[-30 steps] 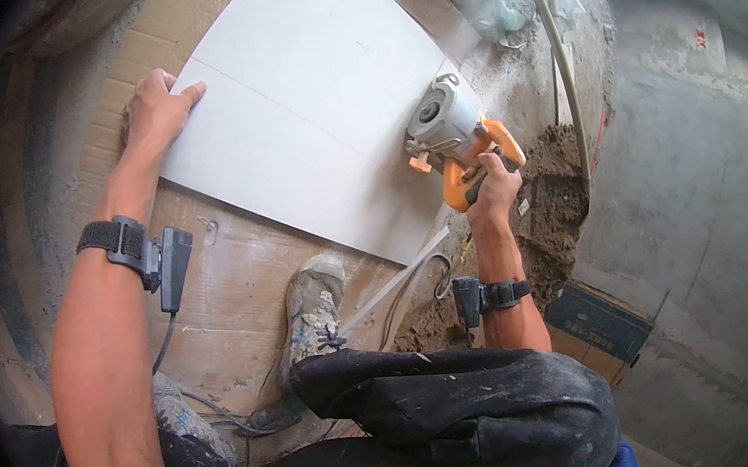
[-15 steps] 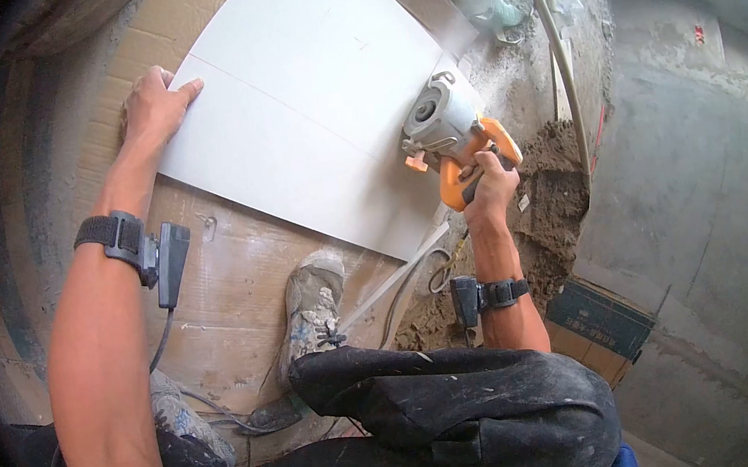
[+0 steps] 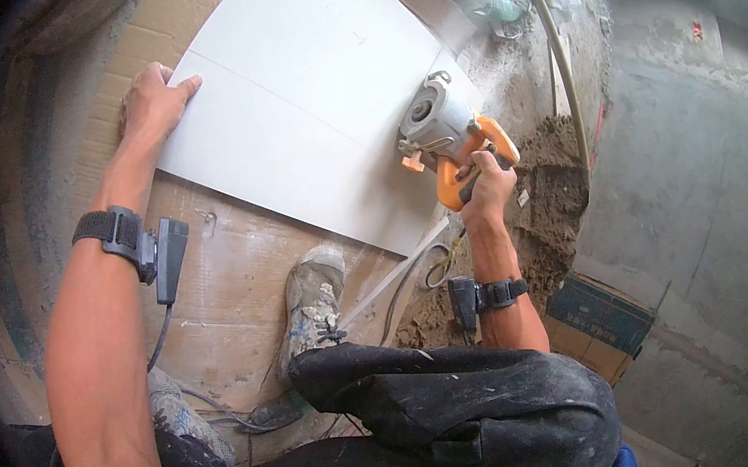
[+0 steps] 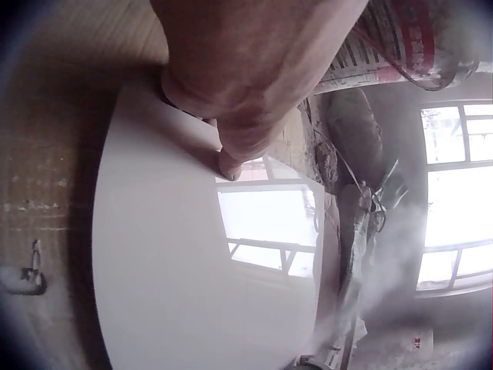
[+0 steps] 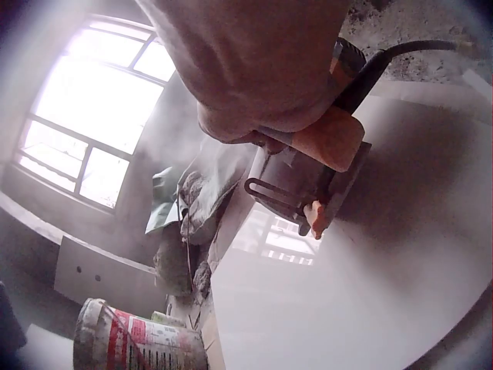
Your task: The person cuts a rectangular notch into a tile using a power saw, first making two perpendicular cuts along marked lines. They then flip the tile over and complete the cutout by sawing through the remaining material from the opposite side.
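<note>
A large white tile (image 3: 283, 104) with a thin line drawn across it lies flat in front of me. My left hand (image 3: 155, 106) grips its left edge, thumb on top and fingers around the rim; in the left wrist view the thumb presses the glossy tile (image 4: 177, 254). Near the tile's right edge sits a grey and orange tile saw (image 3: 444, 117). My right hand (image 3: 488, 187) holds its orange handle. From the right wrist the saw's body (image 5: 289, 181) stands on the tile, an orange knob (image 5: 314, 216) at its side; the blade is hidden.
Cardboard (image 3: 230, 279) lies under the tile, near a dusty shoe (image 3: 315, 301). A cord (image 3: 396, 296), a heap of wet mortar (image 3: 550, 184) and a box (image 3: 600, 322) lie to the right. A labelled bucket (image 5: 139, 339) stands beyond the tile. Dust hangs in the air.
The saw and my right hand have shifted slightly left across the tile in the head view. My left hand keeps its hold on the edge.
</note>
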Available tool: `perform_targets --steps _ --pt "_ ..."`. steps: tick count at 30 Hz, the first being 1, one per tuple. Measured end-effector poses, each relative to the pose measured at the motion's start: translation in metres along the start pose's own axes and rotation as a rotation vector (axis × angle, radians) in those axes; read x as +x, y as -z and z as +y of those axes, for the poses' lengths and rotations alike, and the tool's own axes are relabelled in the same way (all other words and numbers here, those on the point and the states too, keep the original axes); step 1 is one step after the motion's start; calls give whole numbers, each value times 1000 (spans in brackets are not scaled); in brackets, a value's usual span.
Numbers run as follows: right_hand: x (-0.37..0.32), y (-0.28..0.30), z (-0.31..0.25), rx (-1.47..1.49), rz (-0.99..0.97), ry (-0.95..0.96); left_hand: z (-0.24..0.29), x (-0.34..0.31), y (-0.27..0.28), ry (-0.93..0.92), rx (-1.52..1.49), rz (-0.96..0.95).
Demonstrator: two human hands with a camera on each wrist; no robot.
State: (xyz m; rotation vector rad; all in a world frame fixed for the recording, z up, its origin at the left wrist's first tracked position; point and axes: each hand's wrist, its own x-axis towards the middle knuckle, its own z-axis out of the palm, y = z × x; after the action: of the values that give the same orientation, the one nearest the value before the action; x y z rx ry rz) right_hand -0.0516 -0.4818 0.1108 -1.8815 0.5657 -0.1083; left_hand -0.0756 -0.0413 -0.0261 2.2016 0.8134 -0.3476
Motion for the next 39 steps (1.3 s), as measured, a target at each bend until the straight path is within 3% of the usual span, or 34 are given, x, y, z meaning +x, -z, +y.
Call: perform_targets --steps 13,22,24,28,30,39 --pt "1 7 13 44 28 57 2 -1 -1 -5 1 -2" --pt "-8 7 6 -11 -8 -51 4 -2 0 -10 12 13" --pt "-9 3 9 34 43 64 3 -4 -2 -6 11 21" --pt "-14 3 6 23 95 84 6 -6 0 -11 -11 25" --pt "-13 5 6 -17 38 13 6 -6 0 -13 -14 20" --pt "-21 6 2 -29 8 7 5 -6 -2 -11 -18 25"
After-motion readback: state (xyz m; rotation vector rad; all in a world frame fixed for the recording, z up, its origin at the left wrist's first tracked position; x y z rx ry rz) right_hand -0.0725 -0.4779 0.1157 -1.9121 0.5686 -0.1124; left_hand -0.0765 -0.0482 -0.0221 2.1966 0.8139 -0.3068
